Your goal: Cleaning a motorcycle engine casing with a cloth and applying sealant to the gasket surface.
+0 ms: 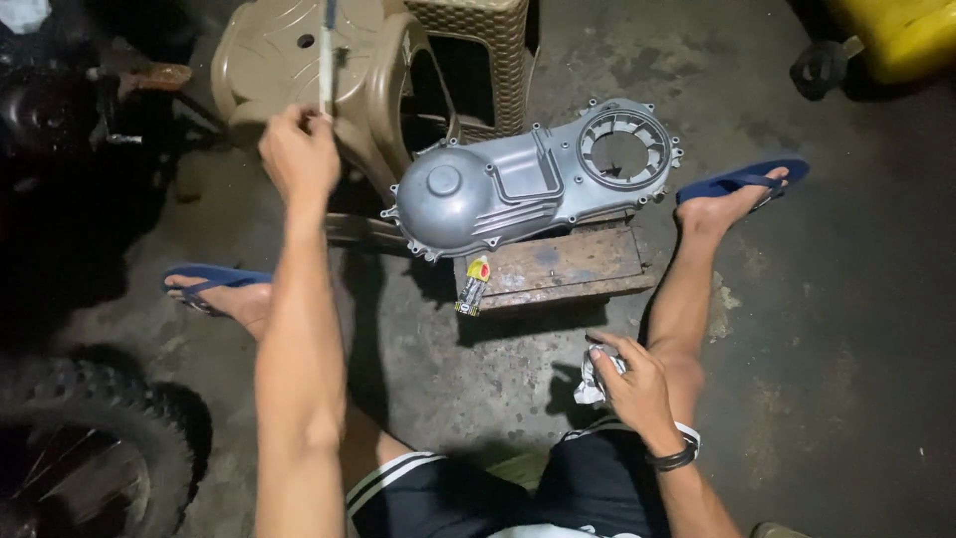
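Note:
My left hand (299,151) is raised at the upper left and grips a thin metal rod-like tool (327,55) that points up across a tan plastic stool. My right hand (632,384) rests low by my right knee, closed on a crumpled whitish rag (590,384). Between my legs a grey metal engine cover (533,177) lies on a low wooden block (563,264). A small yellow and red tube in its card packet (474,284) leans on the block's front left corner.
A tan plastic stool (269,50) lies tipped at the top, beside a woven-pattern one (478,40). A knobby tyre (90,448) sits at the lower left, dark machine parts (60,110) at the upper left, a yellow container (901,35) at the top right. My feet wear blue sandals (742,181).

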